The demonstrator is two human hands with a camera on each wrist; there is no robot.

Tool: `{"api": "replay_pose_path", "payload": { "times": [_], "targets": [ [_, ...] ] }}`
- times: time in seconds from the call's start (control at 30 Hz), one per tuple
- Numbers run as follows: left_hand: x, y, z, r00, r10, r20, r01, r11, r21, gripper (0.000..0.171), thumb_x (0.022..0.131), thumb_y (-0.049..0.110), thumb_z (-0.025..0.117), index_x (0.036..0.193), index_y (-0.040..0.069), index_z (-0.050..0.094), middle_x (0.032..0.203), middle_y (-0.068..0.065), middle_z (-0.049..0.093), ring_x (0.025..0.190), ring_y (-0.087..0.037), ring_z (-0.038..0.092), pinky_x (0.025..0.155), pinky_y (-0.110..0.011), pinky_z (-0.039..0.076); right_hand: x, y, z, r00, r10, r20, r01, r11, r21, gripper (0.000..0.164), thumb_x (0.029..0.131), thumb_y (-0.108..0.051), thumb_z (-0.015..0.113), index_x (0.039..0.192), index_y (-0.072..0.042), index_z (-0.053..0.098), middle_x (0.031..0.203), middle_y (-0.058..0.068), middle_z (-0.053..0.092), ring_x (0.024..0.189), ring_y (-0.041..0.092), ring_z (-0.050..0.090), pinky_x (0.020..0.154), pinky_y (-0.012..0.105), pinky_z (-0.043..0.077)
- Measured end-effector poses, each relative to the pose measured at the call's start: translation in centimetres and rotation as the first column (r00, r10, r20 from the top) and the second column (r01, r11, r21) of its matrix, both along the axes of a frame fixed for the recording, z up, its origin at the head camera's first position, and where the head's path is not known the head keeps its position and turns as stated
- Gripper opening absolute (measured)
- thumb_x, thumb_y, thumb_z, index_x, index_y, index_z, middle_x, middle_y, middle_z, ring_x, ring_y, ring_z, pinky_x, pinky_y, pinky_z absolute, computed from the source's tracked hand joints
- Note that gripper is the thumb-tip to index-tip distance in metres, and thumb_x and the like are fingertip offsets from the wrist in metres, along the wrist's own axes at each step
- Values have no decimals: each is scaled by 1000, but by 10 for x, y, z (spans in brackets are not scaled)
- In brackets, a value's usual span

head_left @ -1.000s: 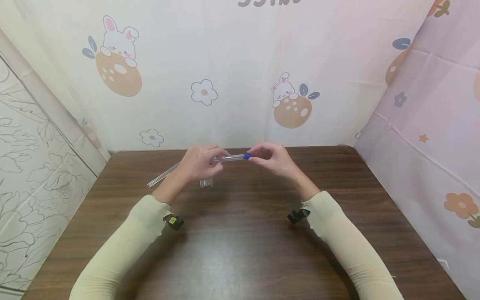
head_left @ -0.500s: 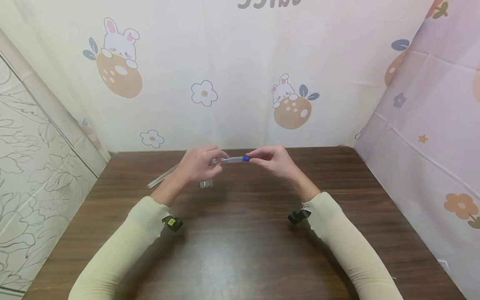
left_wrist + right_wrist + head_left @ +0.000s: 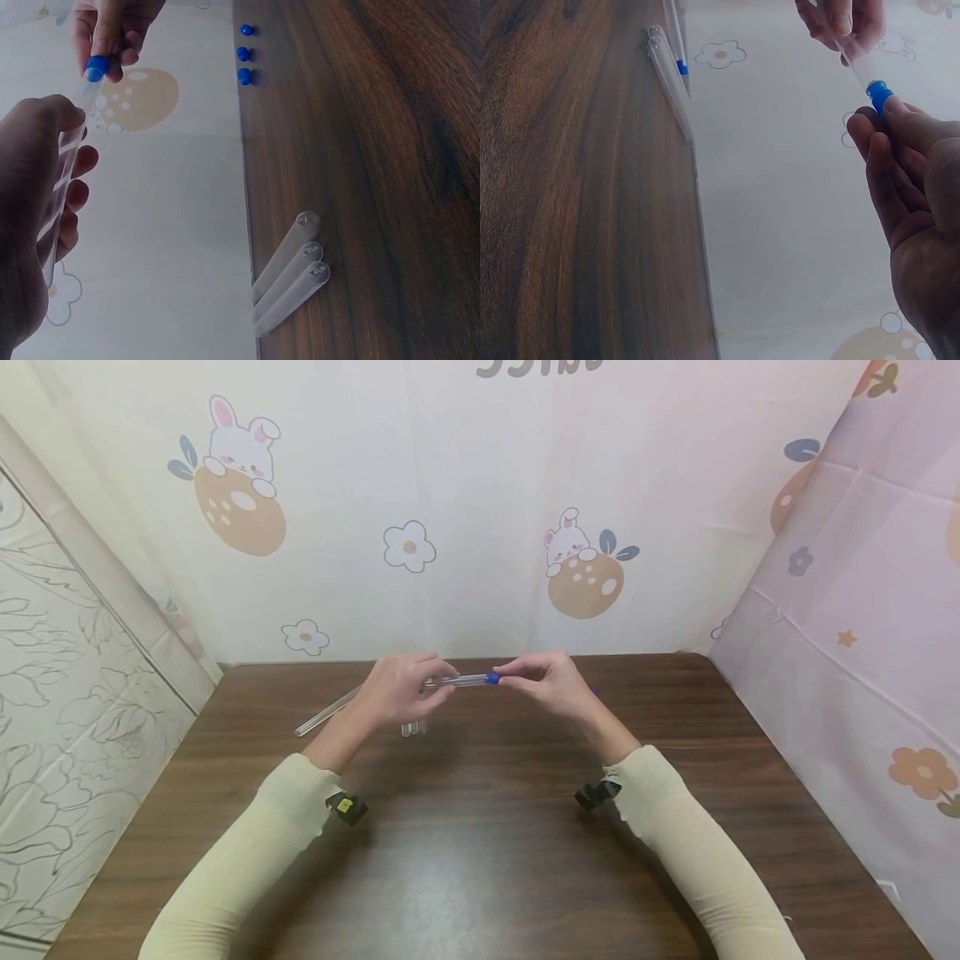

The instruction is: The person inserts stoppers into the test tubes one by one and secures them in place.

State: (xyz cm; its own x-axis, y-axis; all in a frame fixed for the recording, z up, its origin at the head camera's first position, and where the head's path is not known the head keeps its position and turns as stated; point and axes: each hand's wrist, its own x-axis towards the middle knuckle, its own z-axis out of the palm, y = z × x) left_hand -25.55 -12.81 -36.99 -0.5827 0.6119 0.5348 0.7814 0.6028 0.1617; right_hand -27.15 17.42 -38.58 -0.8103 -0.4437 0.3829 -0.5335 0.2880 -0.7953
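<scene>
My left hand (image 3: 405, 687) grips a clear test tube (image 3: 66, 161) above the far part of the table, its mouth toward the right. At that mouth sits a blue stopper (image 3: 879, 93), which the thumb and fingertips of my right hand (image 3: 551, 683) pinch. How deep the stopper goes in is hard to tell. Beneath the left hand, three clear test tubes (image 3: 289, 281) lie side by side on the table. Another tube (image 3: 322, 714) lies farther left, partly behind the left wrist; in the right wrist view it shows a blue stopper (image 3: 682, 67).
Three loose blue stoppers (image 3: 244, 54) lie in a row near the far edge of the brown wooden table (image 3: 480, 827); in the head view the right hand mostly hides them. A printed curtain (image 3: 480, 593) hangs right behind that edge.
Both hands keep the same hold on the tube and stopper, almost in the same place. A speck of blue now shows beside the right wrist.
</scene>
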Motion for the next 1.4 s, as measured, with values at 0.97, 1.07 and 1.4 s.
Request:
{"api": "replay_pose_path", "payload": {
  "times": [0.97,1.07,1.4],
  "targets": [
    [-1,3,-2,1000,2,-10,-2,1000,-29,15,100,17,84,113,10,84,88,-3,79,61,-13,59,56,-23,38,-4,0,-2,1000,3,-9,-3,999,49,19,98,-1,85,116,-2,87,106,19,86,87,16,77,77,18,60],
    [-2,3,-3,1000,0,-20,0,999,-34,14,100,17,85,112,10,84,88,-3,80,60,-13,58,55,-23,38,-3,-1,-3,999,0,-36,1,999,51,17,98,0,84,115,-2,88,105,19,87,88,29,79,76,18,60],
    [-3,1,-3,1000,1,-7,-2,999,-40,14,101,18,84,113,10,84,87,-3,79,60,-14,58,57,-22,37,0,-4,-1,999,-8,-47,12,996,86,16,99,-3,84,114,-2,88,108,18,88,88,17,81,74,18,60]
  ]
}}
